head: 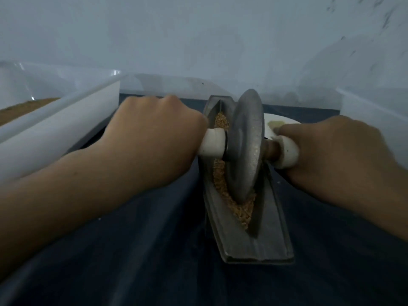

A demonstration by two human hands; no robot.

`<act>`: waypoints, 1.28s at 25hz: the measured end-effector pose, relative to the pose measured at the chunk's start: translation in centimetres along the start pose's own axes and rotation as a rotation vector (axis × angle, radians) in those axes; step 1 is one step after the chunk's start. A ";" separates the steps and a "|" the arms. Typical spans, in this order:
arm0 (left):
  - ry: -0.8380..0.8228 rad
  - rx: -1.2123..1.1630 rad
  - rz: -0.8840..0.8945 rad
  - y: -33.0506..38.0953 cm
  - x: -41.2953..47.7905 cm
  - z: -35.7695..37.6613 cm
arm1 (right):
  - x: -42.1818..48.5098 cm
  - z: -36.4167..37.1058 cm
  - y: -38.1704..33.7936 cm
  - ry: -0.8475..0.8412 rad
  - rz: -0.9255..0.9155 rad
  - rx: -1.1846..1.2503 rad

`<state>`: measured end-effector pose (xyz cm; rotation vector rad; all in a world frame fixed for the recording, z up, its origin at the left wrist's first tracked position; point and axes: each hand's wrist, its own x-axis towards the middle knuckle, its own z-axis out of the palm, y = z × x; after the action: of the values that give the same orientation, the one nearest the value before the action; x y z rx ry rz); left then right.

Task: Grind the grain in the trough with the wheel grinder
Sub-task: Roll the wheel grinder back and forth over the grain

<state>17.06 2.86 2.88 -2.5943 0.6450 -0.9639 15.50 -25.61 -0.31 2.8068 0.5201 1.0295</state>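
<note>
Dark blue cloth (154, 250), clear bin (55, 129) at left, white plate (287, 123) at right

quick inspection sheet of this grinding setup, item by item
surface: dark cloth, wrinkled
job's things: metal trough holding grain; wheel grinder upright in it
clutter: white plate behind the right hand, greenish smear on it; clear tub at left with brown material
hands: left hand grips the left handle, right hand grips the right handle
cables: nothing seen
surroundings: pale wall close behind
</note>
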 end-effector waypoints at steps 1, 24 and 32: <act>0.014 0.017 0.001 -0.1 0.5 0.5 | 0.5 0.3 -0.2 0.016 0.014 -0.033; -0.044 0.016 -0.030 -0.2 -0.1 0.6 | 1.6 0.7 0.1 -0.031 0.018 -0.089; -0.284 -0.082 -0.244 -0.1 5.8 2.5 | 8.6 0.5 -1.7 -0.292 0.220 -0.053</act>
<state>22.70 0.34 4.20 -2.8565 0.3057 -0.6229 21.46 -20.96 4.22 2.9406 0.1526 0.6311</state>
